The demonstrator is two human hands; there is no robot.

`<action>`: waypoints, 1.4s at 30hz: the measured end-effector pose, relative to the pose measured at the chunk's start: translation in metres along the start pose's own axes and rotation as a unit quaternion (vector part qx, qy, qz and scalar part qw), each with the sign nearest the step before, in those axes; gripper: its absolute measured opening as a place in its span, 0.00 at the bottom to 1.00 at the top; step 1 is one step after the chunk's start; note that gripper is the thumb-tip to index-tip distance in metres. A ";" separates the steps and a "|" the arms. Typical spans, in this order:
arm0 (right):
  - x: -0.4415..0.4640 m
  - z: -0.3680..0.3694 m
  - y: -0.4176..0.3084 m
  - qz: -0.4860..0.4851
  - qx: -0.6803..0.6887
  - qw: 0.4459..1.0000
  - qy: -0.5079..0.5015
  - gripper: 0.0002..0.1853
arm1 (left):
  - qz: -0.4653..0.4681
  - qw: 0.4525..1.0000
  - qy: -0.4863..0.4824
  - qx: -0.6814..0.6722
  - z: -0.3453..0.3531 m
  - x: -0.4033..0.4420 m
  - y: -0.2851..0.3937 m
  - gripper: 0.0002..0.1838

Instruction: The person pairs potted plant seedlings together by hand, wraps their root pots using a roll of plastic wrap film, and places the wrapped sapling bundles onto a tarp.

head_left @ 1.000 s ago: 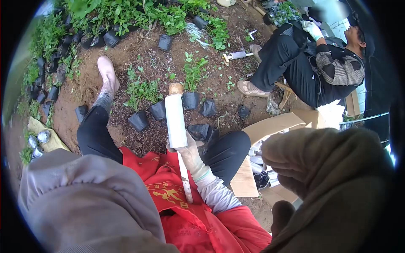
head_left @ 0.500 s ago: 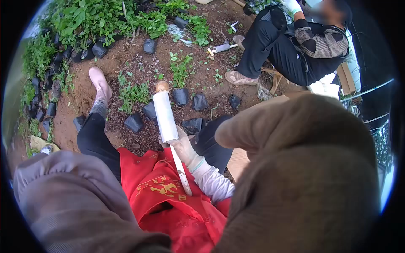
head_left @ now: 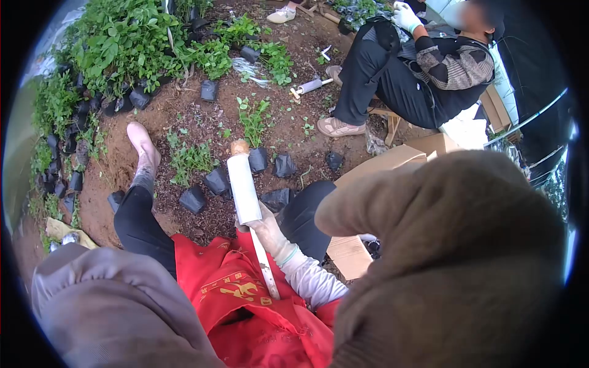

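My right hand (head_left: 273, 236), in a pale, stained glove, is closed around the lower end of a white tube (head_left: 244, 187). A round brown end (head_left: 240, 147) caps the tube's top, and a thin white rod (head_left: 264, 264) runs from its bottom down across the red apron (head_left: 239, 294). Pale fingertips show at the tube's left edge; they look like the same hand's. My left hand does not show. Close to the lens, a large blurred brown shape (head_left: 454, 264) and a grey-purple gathered cloth (head_left: 116, 306) cover both lower sides; whose they are I cannot tell.
Small black soil bags (head_left: 216, 182) and seedlings (head_left: 251, 116) stand on the soil ahead. A similar tube with rod (head_left: 311, 86) lies farther off. A co-worker (head_left: 423, 80) sits at upper right, gloved hands raised. Cardboard (head_left: 350, 254) lies beside my right leg; dense plants (head_left: 129, 49) fill the upper left.
The view has shifted, moving the tube and apron slightly lower in it and the co-worker to the left. More cardboard and another shoe at the top show. My right hand keeps its grip.
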State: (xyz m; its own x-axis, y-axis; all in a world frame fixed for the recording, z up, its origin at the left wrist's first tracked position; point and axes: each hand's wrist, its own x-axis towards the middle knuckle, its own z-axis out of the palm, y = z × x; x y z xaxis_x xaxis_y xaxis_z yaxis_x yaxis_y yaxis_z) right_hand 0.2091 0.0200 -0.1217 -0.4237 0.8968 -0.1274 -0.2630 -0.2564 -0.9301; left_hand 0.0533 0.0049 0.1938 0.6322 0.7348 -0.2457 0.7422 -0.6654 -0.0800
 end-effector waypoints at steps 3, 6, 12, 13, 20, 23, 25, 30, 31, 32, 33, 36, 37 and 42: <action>0.004 -0.001 0.003 -0.002 0.002 1.000 -0.017 0.33 | 0.002 1.000 0.001 0.005 -0.001 0.000 0.004 0.11; -0.008 0.001 0.012 0.010 0.017 1.000 0.022 0.33 | 0.009 1.000 0.004 0.008 -0.002 0.000 0.008 0.11; 0.002 -0.001 0.013 0.026 0.007 1.000 -0.006 0.33 | 0.007 1.000 0.000 0.013 -0.007 -0.002 0.014 0.11; 0.001 -0.001 0.014 0.018 0.013 1.000 -0.015 0.33 | 0.005 1.000 -0.001 0.013 -0.008 -0.002 0.015 0.11; -0.004 0.008 0.001 0.016 -0.037 0.999 -0.020 0.29 | 0.008 1.000 -0.010 0.020 -0.010 -0.008 0.023 0.12; -0.004 0.016 0.001 -0.002 0.013 1.000 -0.026 0.28 | 0.015 0.999 -0.015 0.031 -0.015 -0.008 0.026 0.12; -0.001 0.021 0.000 0.081 0.158 0.984 -0.032 0.27 | 0.011 0.999 -0.018 0.035 -0.018 -0.008 0.027 0.12; -0.001 0.008 -0.007 -0.016 -0.008 0.998 0.060 0.23 | -0.007 0.995 0.080 -0.053 0.019 -0.003 0.005 0.13; 0.007 -0.004 0.007 -0.014 0.060 0.997 0.039 0.22 | -0.009 0.989 0.104 -0.101 0.036 0.006 -0.006 0.14; 0.005 -0.008 0.000 -0.021 -0.004 0.998 0.064 0.22 | -0.022 0.984 0.125 -0.125 0.051 0.016 -0.015 0.14; 0.003 -0.009 -0.004 -0.072 -0.041 0.994 0.073 0.22 | -0.003 0.969 0.159 -0.188 0.075 0.027 -0.028 0.17; -0.019 -0.001 -0.048 -0.133 0.001 0.987 0.095 0.20 | -0.072 0.839 0.191 -0.505 0.157 0.065 -0.045 0.29; -0.023 0.000 -0.052 -0.140 0.036 0.985 0.095 0.21 | -0.036 0.755 0.166 -0.634 0.162 0.073 -0.029 0.32; -0.049 0.015 -0.067 -0.170 0.068 0.981 0.069 0.28 | 0.007 0.428 -0.002 -0.904 0.229 0.116 -0.014 0.44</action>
State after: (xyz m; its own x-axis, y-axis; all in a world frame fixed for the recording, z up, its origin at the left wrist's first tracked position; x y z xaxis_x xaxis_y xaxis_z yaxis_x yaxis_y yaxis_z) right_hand 0.2346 -0.0118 -0.0477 -0.1719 0.9768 0.1280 -0.4867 0.0287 -0.8731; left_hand 0.0650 0.0693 -0.0547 0.6424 0.7291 -0.2360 -0.2991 0.5221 0.7987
